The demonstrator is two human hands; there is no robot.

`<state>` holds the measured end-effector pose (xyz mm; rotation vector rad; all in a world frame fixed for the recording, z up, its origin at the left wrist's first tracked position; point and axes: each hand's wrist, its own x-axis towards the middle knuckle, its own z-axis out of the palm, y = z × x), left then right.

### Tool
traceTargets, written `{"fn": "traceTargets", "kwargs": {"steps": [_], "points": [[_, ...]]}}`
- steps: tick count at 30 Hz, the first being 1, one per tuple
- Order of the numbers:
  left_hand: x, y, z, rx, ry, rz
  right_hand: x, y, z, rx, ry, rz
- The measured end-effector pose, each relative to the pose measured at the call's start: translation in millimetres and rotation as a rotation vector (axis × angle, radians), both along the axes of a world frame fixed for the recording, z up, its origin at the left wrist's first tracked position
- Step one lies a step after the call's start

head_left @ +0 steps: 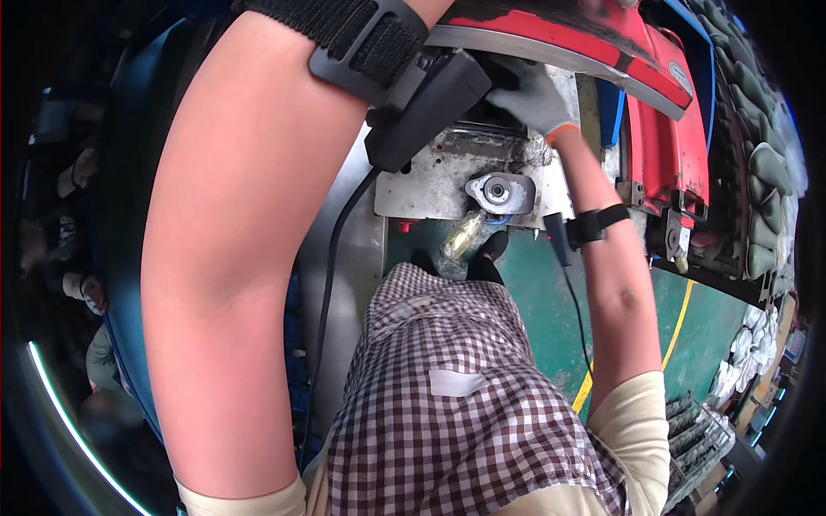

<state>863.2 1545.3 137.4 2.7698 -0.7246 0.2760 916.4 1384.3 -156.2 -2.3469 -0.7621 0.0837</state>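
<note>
Gloved R hand [538, 99] reaches in beneath the red arm [551, 39] of a machine, its fingers running into shadow nr a black plate [490, 125]; how far they are closed, & whether they have hold of anything, can't be told. The L hand is out of view (its bare forearm [249, 155] fills much of the L side & runs off the top edge), so its grip can't be told either. The red arm spans the upper ctr, directly over the worn metal bed [417, 193] on which the black plate lies. Just below the R hand, at the bed's near edge, sits a metal fitting [496, 191] w/ a round ctr; a yellowish bundle in clear wrap [463, 236] shows just below it. A black device [443, 107] is strapped to the L forearm, another [559, 239] to the R. Below: a brown-&-white checked apron [456, 370] over a green floor [542, 301] w/ yellow lines. At far R, grey-green curved pieces [766, 202] are stacked beside the red housing [662, 150], w/ a white heap [747, 348] & a crate [697, 443] lower down.
</note>
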Motion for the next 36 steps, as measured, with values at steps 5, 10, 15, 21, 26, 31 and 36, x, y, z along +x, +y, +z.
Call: {"fn": "traceTargets", "kwargs": {"steps": [5,10,15,21,26,31,36], "points": [[-1.7,-6.0,-1.1,-0.001,-0.022,0.033,-33.5,36.6,-21.0,-0.238,-0.084,-0.176],[-5.1,-6.4,-0.8,0.016,0.013,0.101,-38.5,36.1,-18.1,-0.189,-0.080,-0.190],[-11.0,-3.4,-3.0,0.007,0.033,0.032,-40.2,29.6,-15.1,-0.213,-0.032,-0.160],[-26.5,-4.9,-44.7,-0.034,0.085,-0.044,-94.8,-70.4,-6.0,0.416,0.076,-0.313],[-30.2,-27.0,-124.4,-0.085,0.474,0.047,-223.0,-138.7,-38.5,0.483,0.793,-0.554],[-67.6,-41.2,-201.7,0.088,0.269,0.084,-245.2,-118.3,-51.0,0.794,1.601,0.072],[-80.1,-51.4,-247.9,0.063,0.154,0.135,-237.4,-49.5,-47.8,1.309,1.968,0.151]]}}
